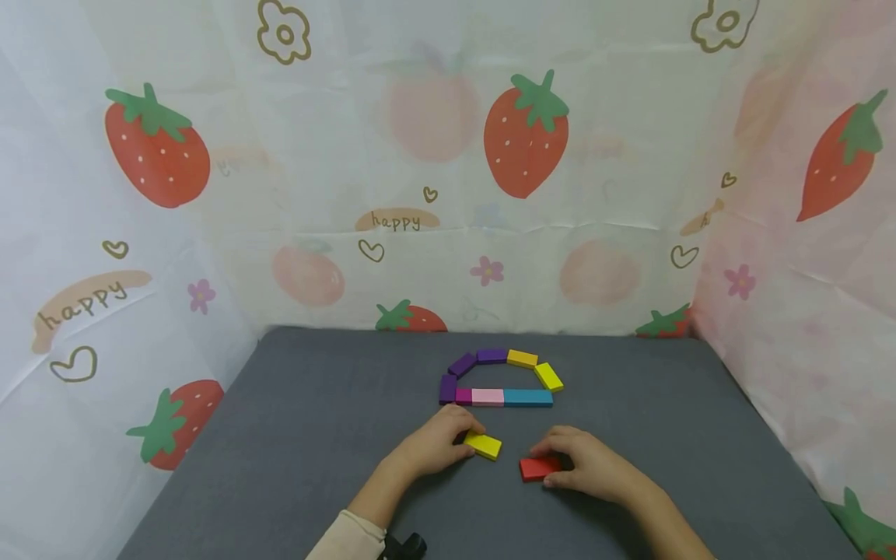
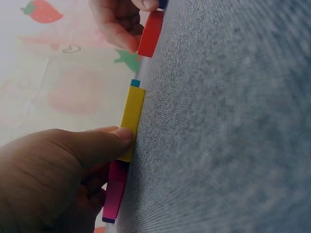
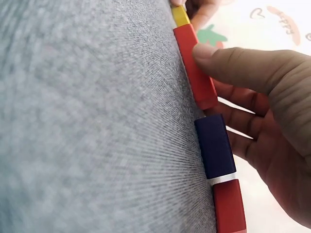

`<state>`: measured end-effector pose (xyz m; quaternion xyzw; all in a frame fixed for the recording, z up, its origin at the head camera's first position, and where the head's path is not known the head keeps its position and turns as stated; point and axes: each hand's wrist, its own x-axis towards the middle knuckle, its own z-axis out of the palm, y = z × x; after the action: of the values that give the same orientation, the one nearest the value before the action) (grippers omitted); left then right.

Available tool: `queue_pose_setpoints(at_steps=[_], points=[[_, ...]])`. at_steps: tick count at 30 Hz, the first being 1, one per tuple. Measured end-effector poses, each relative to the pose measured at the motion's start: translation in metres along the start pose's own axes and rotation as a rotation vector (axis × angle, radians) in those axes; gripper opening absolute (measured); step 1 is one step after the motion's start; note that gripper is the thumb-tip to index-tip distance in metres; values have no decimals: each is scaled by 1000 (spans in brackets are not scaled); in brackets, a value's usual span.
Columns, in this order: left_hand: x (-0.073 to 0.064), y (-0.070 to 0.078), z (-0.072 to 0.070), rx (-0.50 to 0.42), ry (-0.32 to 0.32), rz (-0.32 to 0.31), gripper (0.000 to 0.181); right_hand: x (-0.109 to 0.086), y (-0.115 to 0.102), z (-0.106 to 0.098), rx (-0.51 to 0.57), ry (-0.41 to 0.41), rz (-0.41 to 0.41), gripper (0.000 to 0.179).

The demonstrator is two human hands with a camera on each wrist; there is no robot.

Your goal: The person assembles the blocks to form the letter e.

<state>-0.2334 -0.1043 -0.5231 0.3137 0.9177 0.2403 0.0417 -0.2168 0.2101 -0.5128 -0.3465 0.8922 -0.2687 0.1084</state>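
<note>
My left hand [image 1: 439, 442] pinches a yellow block [image 1: 483, 446] at its left end, close over the grey cloth. In the left wrist view the thumb [image 2: 124, 135] presses on the side of the yellow block [image 2: 131, 109]. To the right, my right hand [image 1: 588, 463] grips a red block [image 1: 537, 468] between thumb and fingers. The right wrist view shows a dark blue block [image 3: 216, 145] and another red block [image 3: 229, 206] near that palm; in the head view the hand hides them. Beyond both hands, several colored blocks form a half-ring closed by a straight row.
The row has a magenta block [image 1: 463, 397], a pink block [image 1: 488, 397] and a blue block [image 1: 528, 398]. Purple blocks [image 1: 492, 355], an orange-yellow block [image 1: 522, 358] and a yellow one curve behind it. A strawberry-print curtain [image 1: 434, 187] surrounds the grey table [image 1: 315, 435].
</note>
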Motion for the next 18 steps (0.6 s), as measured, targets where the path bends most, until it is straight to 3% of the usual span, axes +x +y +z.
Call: queue_pose_setpoints(at_steps=[10,18], points=[[0,0,6,0,2,20,27,1,-3,-1,-22,-9,18,29],[-2,4,0,-13,-1,-14,26,19,-15,-9,-53,16,13,27]])
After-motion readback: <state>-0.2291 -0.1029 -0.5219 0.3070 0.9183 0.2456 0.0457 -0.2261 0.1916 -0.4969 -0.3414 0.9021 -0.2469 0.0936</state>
